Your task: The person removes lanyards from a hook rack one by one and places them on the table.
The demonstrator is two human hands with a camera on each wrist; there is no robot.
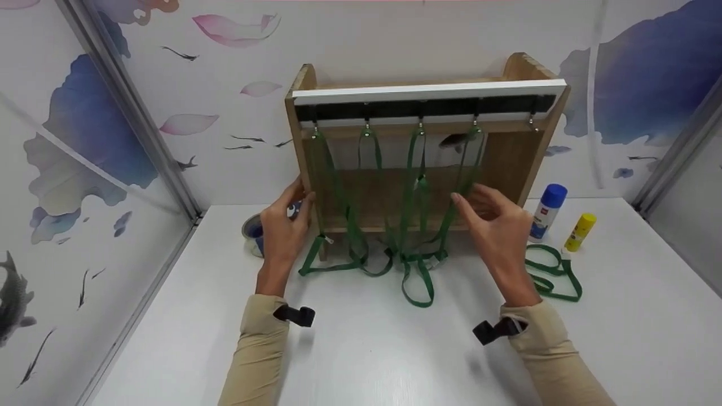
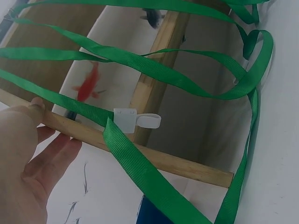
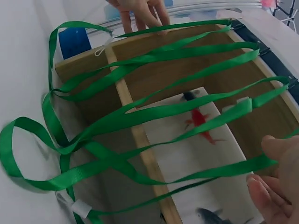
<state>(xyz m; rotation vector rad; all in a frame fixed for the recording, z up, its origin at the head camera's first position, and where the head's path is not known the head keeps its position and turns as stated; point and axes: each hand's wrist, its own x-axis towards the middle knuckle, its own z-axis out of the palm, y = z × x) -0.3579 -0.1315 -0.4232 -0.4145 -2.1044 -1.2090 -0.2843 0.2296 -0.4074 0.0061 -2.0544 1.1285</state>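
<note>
A wooden rack (image 1: 530, 163) stands tilted on the table, with a white-and-black strip of metal hooks (image 1: 420, 107) along its top front. Several green lanyards (image 1: 407, 192) hang from the hooks, their lower loops trailing on the tabletop. My left hand (image 1: 285, 225) grips the rack's left side panel (image 2: 187, 177), thumb on the near edge and fingers behind it. At the right, my right hand (image 1: 496, 231) pinches a strap of the rightmost hanging lanyard (image 3: 243, 168) between thumb and fingers. White plastic clips (image 2: 125, 121) show on the straps.
Another green lanyard (image 1: 575, 282) lies on the table right of my right hand. Behind it stand a blue-capped bottle (image 1: 547, 211) and a yellow glue stick (image 1: 580, 232). A roll of tape (image 1: 252, 228) sits beside my left hand. Printed wall panels (image 1: 361, 51) enclose the white table (image 1: 361, 349).
</note>
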